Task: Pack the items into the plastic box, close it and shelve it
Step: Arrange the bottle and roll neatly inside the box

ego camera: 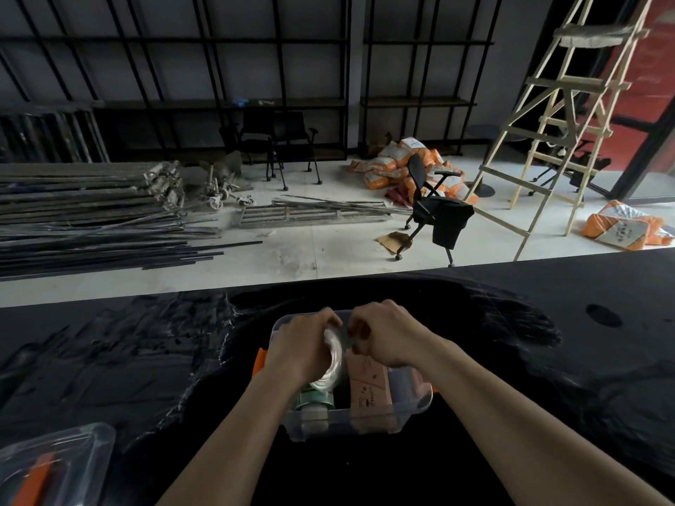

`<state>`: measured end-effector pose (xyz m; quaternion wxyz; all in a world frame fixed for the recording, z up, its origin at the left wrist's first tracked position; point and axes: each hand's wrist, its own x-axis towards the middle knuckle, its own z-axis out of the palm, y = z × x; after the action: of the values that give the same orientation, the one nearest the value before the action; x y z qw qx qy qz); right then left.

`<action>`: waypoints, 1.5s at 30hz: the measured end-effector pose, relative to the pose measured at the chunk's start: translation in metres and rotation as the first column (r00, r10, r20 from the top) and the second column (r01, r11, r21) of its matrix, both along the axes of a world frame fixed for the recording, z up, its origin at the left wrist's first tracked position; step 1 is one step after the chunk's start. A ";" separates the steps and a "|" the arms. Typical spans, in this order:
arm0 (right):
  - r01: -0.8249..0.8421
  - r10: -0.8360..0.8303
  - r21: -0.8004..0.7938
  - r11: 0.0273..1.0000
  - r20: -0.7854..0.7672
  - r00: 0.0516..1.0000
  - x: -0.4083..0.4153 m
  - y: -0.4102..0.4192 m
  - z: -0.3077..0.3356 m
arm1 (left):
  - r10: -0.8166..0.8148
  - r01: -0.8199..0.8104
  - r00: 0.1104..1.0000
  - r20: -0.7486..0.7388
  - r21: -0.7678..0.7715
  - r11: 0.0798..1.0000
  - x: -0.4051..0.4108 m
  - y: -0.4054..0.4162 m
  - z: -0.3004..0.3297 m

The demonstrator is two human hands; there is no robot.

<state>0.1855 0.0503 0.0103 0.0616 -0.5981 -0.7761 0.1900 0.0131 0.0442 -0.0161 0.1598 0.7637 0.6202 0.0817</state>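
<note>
A clear plastic box [412,409] with orange side latches stands open on the black table in front of me. Inside it lie a green and white can [315,398] at the near left and a pink carton [369,381] in the middle. My left hand [303,346] is inside the box, closed around a roll of clear tape [334,354] standing on edge. My right hand [383,336] is curled over the box's far side, fingers touching the tape roll's upper edge; what else it holds is hidden.
The clear lid [54,465] with an orange handle lies at the table's near left corner. Beyond the table's far edge the floor holds metal bars [91,220], an office chair [434,210], orange sacks [401,166] and a wooden ladder [555,115]. Black shelving [219,100] lines the back wall.
</note>
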 end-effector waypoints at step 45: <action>0.089 -0.085 0.024 0.996 -0.127 0.988 0.003 -0.011 -0.025 | -0.112 0.030 0.694 -0.711 -0.127 0.991 0.012 -0.028 0.012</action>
<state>0.1883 0.0390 -0.0142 0.1273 -0.6172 -0.7467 0.2129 0.0255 0.0157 -0.0037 -0.0509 0.7490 0.6069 -0.2610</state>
